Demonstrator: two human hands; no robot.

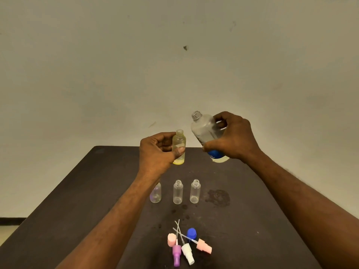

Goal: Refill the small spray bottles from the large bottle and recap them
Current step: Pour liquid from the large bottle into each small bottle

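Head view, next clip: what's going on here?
A person is mid-refill over a dark table. The left hand holds an uncapped small bottle with a little yellowish liquid at its bottom; the right hand holds the large bottle, uncapped and tilted toward it. Nothing is visibly pouring. Three more small bottles stand open, and the spray caps and a blue cap lie nearer the person.

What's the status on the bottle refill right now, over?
Left hand holds small yellow-tinted bottle, uncapped. Right hand grips large bottle, tilted, uncapped. Three small bottles wait uncapped. Nothing in the way.
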